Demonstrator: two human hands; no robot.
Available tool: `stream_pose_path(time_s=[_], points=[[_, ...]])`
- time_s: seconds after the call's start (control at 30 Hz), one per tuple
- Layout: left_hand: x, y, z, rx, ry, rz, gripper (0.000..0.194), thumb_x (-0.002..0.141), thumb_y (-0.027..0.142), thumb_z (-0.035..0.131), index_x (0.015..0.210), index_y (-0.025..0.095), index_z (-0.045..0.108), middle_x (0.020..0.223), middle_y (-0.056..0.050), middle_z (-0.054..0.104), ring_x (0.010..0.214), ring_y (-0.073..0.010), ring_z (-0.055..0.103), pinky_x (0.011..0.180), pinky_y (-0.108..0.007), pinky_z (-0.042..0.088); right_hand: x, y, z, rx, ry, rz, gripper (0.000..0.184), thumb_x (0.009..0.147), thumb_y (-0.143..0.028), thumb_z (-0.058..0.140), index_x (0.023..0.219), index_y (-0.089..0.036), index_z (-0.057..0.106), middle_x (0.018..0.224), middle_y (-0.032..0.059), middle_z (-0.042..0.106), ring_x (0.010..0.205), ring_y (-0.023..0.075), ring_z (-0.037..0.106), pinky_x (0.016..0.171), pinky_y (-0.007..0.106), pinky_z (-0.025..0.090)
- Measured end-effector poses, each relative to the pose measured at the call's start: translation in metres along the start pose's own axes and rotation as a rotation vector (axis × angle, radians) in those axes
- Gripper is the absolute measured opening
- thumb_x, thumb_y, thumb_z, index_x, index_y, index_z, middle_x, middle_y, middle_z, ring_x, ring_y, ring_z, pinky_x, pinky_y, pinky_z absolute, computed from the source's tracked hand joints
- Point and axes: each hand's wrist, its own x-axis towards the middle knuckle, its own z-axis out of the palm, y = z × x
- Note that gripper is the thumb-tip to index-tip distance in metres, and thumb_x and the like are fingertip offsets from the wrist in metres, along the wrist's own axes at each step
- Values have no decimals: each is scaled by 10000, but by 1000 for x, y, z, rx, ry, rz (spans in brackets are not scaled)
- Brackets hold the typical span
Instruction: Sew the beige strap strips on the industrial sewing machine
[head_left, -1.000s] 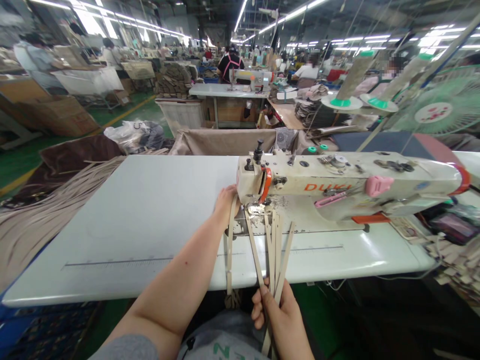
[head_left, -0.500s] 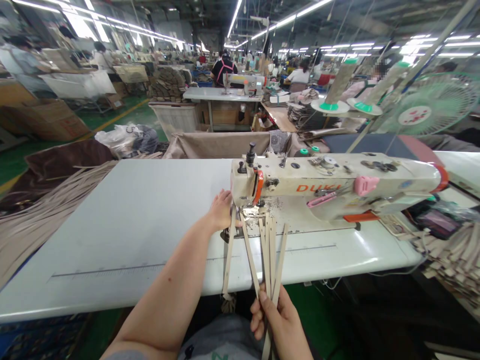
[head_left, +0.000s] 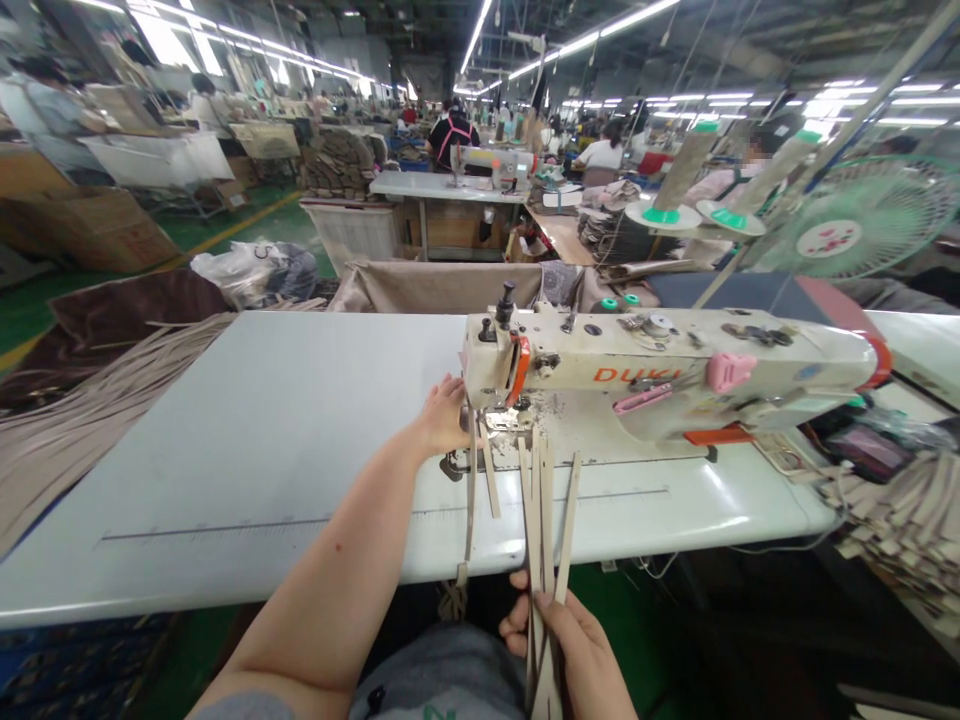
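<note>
My left hand (head_left: 445, 416) lies beside the needle area of the sewing machine (head_left: 570, 345), fingers stretched out on the bed and thumb toward the presser foot. A narrow beige strip (head_left: 472, 500) hangs from there over the table edge, close to my thumb. Another strip (head_left: 490, 480) comes out from under the machine head, its near end loose on the table. Down at the table's front edge, my right hand (head_left: 574, 640) is closed around several beige strips (head_left: 541, 540). Their far ends rest on the machine bed; the fingertips are partly hidden behind them.
A white table (head_left: 300, 420) with a printed ruler line carries the machine. Long strips (head_left: 97, 420) are heaped at its left, with bundled strips (head_left: 907, 530) at the right. Thread cones (head_left: 679, 175) and a green fan (head_left: 832, 235) stand behind. Other people work farther back.
The strip that ran from the machine to my right hand is out of its fingers, its near end now farther forward on the table. The hanging strip at left has swung slightly right.
</note>
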Motion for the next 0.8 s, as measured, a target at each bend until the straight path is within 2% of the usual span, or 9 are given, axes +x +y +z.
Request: stream_pose_path(time_s=[0.17, 0.3, 0.43, 0.57, 0.63, 0.8], points=[[-2, 3, -2, 17, -20, -13, 1042, 669, 334, 1026, 1628, 212, 638, 1773, -206, 514, 1740, -527, 329, 1445, -715, 277, -1, 1, -3, 36, -6, 37, 629, 663, -637, 1128, 1039, -165, 947, 794, 45, 813, 829, 229, 829, 807, 292, 676], [-2, 4, -3, 18, -39, 6, 1037, 672, 369, 1031, 1625, 242, 643, 1766, -194, 525, 1734, -522, 337, 1445, -723, 266, -2, -1, -4, 19, 5, 29, 648, 639, -633, 1146, 1034, -160, 948, 768, 34, 807, 802, 210, 830, 779, 266, 671], [-2, 9, -5, 4, -53, -5, 1071, 649, 410, 1057, 1619, 216, 647, 1761, -209, 529, 1730, -532, 340, 1446, -724, 263, 0, 1, -4, -4, 20, 28, 672, 617, -645, 1152, 1016, -154, 927, 753, 51, 833, 762, 219, 833, 752, 281, 679], [-3, 14, -9, -9, -27, -37, 1010, 637, 384, 1065, 1562, 224, 695, 1794, -192, 504, 1719, -524, 370, 1441, -698, 302, 3, 5, -4, -45, 43, 17, 669, 616, -698, 1132, 921, -163, 870, 749, 64, 850, 721, 212, 825, 704, 269, 667], [-2, 14, -10, -8, 6, -60, 993, 641, 336, 1062, 1555, 215, 694, 1762, -198, 540, 1700, -504, 412, 1428, -699, 335, 4, 6, -4, -81, 54, 15, 688, 622, -740, 1111, 896, -171, 837, 738, 61, 849, 661, 192, 798, 662, 259, 650], [3, 9, -10, -37, 84, -58, 656, 739, 216, 980, 1366, 216, 787, 1547, -169, 709, 1553, -430, 608, 1382, -654, 441, 7, 6, -7, -155, 45, 6, 737, 654, -828, 1049, 879, -183, 774, 665, 61, 832, 502, 133, 690, 538, 215, 544]])
